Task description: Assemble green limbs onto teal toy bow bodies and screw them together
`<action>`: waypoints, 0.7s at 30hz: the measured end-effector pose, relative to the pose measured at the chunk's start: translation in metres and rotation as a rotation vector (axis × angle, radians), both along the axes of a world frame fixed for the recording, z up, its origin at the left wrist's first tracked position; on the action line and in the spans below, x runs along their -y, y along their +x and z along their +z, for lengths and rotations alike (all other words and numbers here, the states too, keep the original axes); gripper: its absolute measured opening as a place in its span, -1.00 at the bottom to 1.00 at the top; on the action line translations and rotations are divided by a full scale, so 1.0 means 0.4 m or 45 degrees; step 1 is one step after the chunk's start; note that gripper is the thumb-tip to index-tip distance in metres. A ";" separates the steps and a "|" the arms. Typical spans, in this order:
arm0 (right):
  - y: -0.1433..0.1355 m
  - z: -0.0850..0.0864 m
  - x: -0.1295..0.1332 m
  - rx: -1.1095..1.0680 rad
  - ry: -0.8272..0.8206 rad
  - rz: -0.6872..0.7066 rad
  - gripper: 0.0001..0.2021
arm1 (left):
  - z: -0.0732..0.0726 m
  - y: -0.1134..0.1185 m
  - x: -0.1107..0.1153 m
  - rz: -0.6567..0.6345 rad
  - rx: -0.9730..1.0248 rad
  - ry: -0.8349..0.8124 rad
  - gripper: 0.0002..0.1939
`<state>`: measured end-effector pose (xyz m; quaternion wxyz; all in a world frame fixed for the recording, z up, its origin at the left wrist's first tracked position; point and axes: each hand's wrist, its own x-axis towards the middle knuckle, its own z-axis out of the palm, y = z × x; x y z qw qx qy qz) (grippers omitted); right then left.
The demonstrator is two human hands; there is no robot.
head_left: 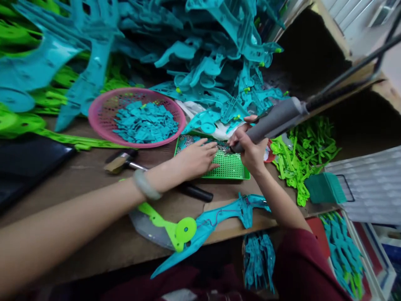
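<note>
My right hand (253, 154) is wrapped round a grey power screwdriver (272, 121), which slants with its tip down over a green perforated tray (230, 165). Small metal screws (222, 146) lie toward the tray's far side. Over the tray's left part is my left hand (197, 158), palm down with fingers stretched out; whether its fingertips touch any screws I cannot tell. In front of me, a turquoise plastic shell (216, 217) with a thin wire rests at the table's near edge. A lime-green piece with a round disc (186, 229) overlaps its left end.
A pink basket (100, 113) of small turquoise pieces stands left of the tray. Turquoise shells (200, 71) are heaped behind. A hammer (196, 191) lies under my left forearm. Lime-green parts (294, 159) and a green bin (324, 188) are on the right.
</note>
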<state>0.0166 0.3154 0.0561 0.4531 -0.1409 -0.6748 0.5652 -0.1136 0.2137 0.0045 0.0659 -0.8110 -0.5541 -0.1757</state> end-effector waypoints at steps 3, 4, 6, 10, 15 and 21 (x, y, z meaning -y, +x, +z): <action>-0.014 -0.064 -0.011 -0.022 0.046 -0.124 -0.55 | 0.007 -0.011 0.089 0.012 -0.027 0.063 -0.66; -0.020 -0.083 -0.014 -0.015 0.039 -0.156 -0.56 | 0.011 -0.010 0.137 -0.012 -0.020 0.079 -0.69; -0.033 -0.114 -0.017 0.000 0.008 -0.201 -0.58 | 0.011 -0.004 0.243 -0.092 0.070 0.173 -0.70; -0.048 -0.146 -0.018 0.007 0.000 -0.218 -0.59 | -0.036 0.016 0.433 -0.159 0.369 0.149 -0.59; -0.050 -0.162 -0.019 -0.005 0.057 -0.186 -0.64 | -0.101 0.048 0.529 -0.075 0.613 0.011 -0.53; -0.069 -0.152 -0.034 0.003 0.052 -0.217 -0.65 | -0.123 0.082 0.501 -0.002 0.439 0.072 -0.54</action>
